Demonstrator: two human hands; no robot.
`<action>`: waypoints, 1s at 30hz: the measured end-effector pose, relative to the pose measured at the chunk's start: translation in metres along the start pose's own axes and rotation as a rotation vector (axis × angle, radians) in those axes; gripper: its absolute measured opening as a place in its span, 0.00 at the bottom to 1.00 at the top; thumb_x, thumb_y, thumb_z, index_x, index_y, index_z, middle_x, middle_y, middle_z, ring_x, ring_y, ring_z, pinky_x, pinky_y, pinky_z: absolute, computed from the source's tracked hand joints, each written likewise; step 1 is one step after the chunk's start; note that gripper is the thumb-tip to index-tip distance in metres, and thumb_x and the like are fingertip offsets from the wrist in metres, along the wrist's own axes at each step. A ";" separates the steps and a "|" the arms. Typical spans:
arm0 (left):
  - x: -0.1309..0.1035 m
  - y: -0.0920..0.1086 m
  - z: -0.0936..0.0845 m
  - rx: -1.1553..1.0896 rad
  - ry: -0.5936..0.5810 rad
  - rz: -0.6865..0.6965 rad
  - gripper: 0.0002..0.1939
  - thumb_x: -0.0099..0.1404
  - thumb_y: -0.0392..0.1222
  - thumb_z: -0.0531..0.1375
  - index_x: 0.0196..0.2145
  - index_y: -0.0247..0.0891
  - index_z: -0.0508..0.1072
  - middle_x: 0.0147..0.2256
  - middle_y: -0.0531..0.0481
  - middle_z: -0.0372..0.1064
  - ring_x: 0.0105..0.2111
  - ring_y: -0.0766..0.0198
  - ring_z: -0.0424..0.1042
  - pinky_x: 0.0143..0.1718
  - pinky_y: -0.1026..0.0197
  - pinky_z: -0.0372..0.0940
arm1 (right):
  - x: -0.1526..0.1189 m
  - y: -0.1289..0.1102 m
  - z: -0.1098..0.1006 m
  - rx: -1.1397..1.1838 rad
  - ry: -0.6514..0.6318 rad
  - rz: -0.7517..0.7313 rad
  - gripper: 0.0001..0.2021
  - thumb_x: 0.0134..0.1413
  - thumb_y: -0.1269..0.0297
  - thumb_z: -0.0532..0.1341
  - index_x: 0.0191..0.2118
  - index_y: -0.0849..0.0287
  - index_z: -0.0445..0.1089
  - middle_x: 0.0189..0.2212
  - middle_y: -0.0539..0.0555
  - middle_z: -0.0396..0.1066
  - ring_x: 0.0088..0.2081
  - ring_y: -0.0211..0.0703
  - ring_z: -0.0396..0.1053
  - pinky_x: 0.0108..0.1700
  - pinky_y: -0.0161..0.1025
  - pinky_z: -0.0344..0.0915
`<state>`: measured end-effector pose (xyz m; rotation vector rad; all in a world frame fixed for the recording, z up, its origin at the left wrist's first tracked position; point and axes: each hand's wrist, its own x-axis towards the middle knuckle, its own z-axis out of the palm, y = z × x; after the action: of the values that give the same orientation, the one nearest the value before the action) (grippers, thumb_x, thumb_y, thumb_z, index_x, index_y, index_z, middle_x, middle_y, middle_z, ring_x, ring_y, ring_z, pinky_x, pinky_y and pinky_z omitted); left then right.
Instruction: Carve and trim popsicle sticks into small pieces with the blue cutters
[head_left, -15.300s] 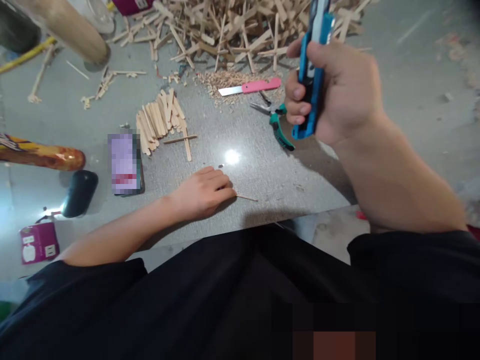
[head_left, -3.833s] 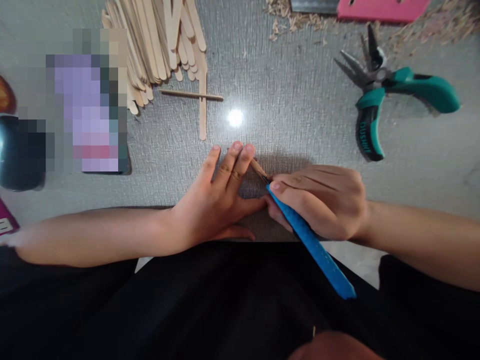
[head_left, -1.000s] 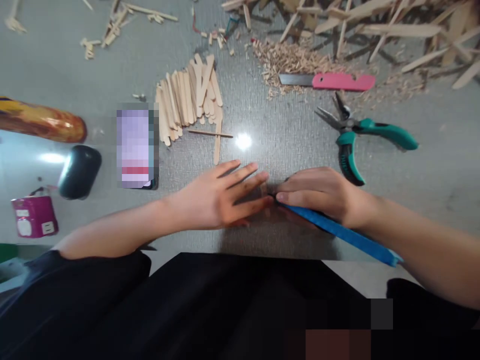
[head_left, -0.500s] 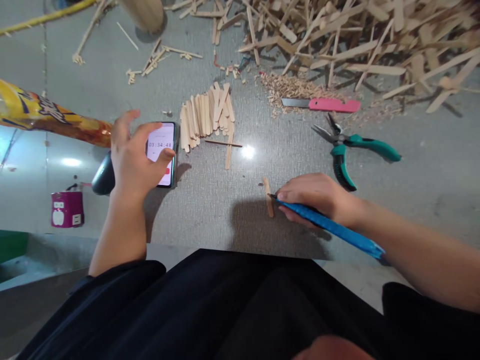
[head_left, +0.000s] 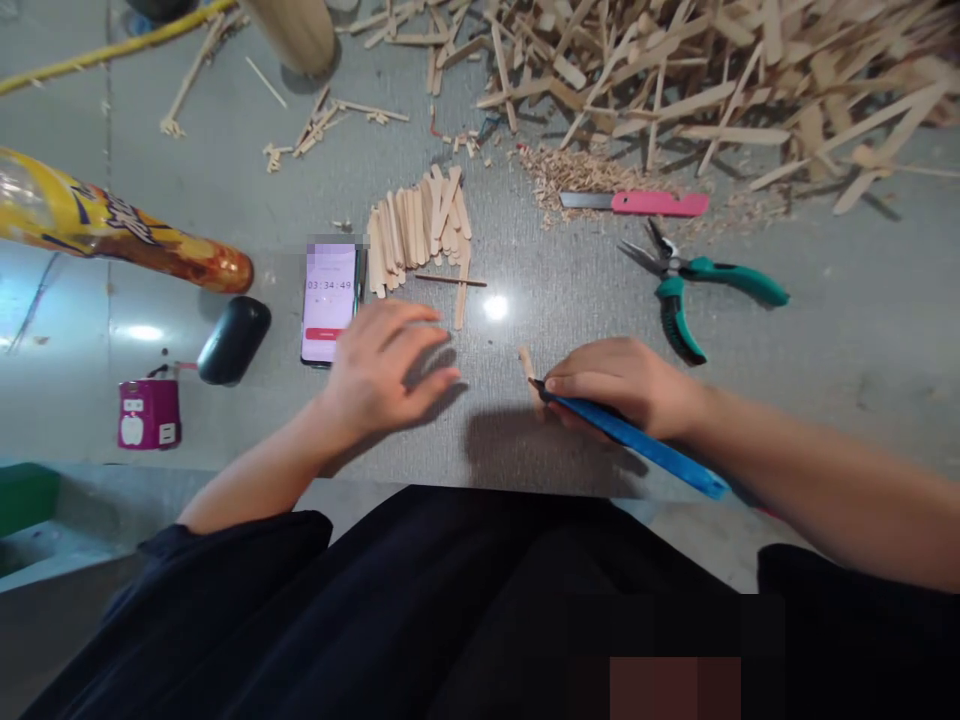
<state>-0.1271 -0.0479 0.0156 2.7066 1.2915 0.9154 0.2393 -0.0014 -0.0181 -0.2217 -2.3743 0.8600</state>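
My right hand [head_left: 626, 385] grips a slim blue pen-shaped tool [head_left: 637, 440] with a dark tip; its exact kind is unclear. The tip is at a short wooden craft stick [head_left: 526, 362] lying on the table, partly hidden by the hand and tool. My left hand [head_left: 390, 365] hovers with fingers apart and nothing in it, between the phone [head_left: 330, 290] and the short stick. The phone shows a running timer, and my left hand covers its lower right corner. Beyond the left hand, several craft sticks [head_left: 409, 230] lie in a row, with a thin dark stick [head_left: 450, 281] before them.
A pink cutter [head_left: 660, 204] lies by wood shavings [head_left: 570, 175]; green-handled pliers [head_left: 675, 270] are nearer. A large heap of sticks [head_left: 712, 90] fills the back right. On the left are a yellow bottle [head_left: 150, 225], a black case [head_left: 234, 340] and a purple charger [head_left: 148, 413].
My left hand has left the phone and moved right toward the short stick. The timer went from 03:34:48 to 03:34:49. My right hand's tool tip remains at the stick, which is now more covered.
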 end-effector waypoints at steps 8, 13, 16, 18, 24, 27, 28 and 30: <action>0.001 0.037 0.024 -0.044 -0.447 -0.036 0.44 0.81 0.79 0.58 0.66 0.35 0.79 0.61 0.30 0.83 0.57 0.38 0.83 0.58 0.40 0.75 | 0.010 -0.007 0.016 -0.275 -0.104 -0.077 0.08 0.88 0.65 0.60 0.52 0.55 0.77 0.41 0.54 0.87 0.40 0.47 0.83 0.41 0.44 0.75; -0.005 0.021 0.029 -0.119 -0.395 -0.019 0.55 0.76 0.87 0.58 0.70 0.30 0.77 0.64 0.26 0.80 0.60 0.35 0.81 0.60 0.37 0.74 | 0.030 -0.015 0.024 -0.324 -0.177 -0.015 0.13 0.88 0.62 0.59 0.49 0.57 0.79 0.38 0.53 0.86 0.38 0.47 0.82 0.41 0.43 0.74; -0.009 0.016 0.027 -0.124 -0.410 -0.009 0.50 0.77 0.84 0.60 0.67 0.30 0.79 0.65 0.26 0.81 0.62 0.35 0.80 0.61 0.37 0.73 | 0.046 -0.016 0.031 -0.308 -0.160 0.001 0.14 0.88 0.62 0.59 0.48 0.58 0.79 0.38 0.54 0.86 0.38 0.47 0.83 0.41 0.43 0.74; -0.013 0.015 0.027 -0.110 -0.413 0.005 0.43 0.80 0.77 0.63 0.66 0.31 0.80 0.65 0.28 0.81 0.62 0.36 0.80 0.60 0.38 0.72 | 0.053 -0.014 0.036 -0.293 -0.133 0.005 0.13 0.88 0.61 0.60 0.47 0.58 0.79 0.37 0.54 0.85 0.37 0.47 0.82 0.40 0.43 0.73; -0.018 0.023 0.029 -0.078 -0.327 -0.100 0.29 0.83 0.63 0.67 0.64 0.36 0.83 0.61 0.30 0.82 0.57 0.39 0.79 0.55 0.37 0.74 | 0.051 -0.007 0.040 -0.174 -0.025 0.005 0.07 0.86 0.62 0.62 0.53 0.57 0.76 0.39 0.55 0.87 0.38 0.48 0.84 0.40 0.43 0.75; -0.018 0.028 0.030 -0.103 -0.294 -0.119 0.29 0.82 0.62 0.67 0.63 0.33 0.83 0.55 0.32 0.83 0.52 0.42 0.80 0.53 0.39 0.75 | 0.047 -0.006 0.036 -0.162 -0.024 -0.005 0.08 0.87 0.63 0.61 0.59 0.58 0.76 0.42 0.57 0.87 0.39 0.50 0.85 0.40 0.44 0.77; -0.018 0.029 0.030 -0.112 -0.294 -0.112 0.29 0.82 0.61 0.67 0.63 0.31 0.83 0.55 0.31 0.83 0.52 0.42 0.81 0.53 0.39 0.76 | 0.046 -0.006 0.035 -0.166 -0.024 -0.009 0.08 0.87 0.64 0.60 0.59 0.58 0.75 0.42 0.58 0.87 0.39 0.50 0.85 0.40 0.44 0.77; -0.019 0.030 0.029 -0.119 -0.309 -0.090 0.30 0.82 0.59 0.67 0.64 0.30 0.82 0.55 0.31 0.83 0.53 0.41 0.81 0.54 0.39 0.76 | 0.047 -0.005 0.034 -0.178 -0.018 -0.013 0.09 0.88 0.64 0.59 0.58 0.59 0.76 0.42 0.58 0.87 0.39 0.50 0.85 0.40 0.44 0.77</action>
<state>-0.1000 -0.0742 -0.0108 2.5468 1.2391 0.5211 0.1821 -0.0074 -0.0129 -0.2702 -2.4677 0.6466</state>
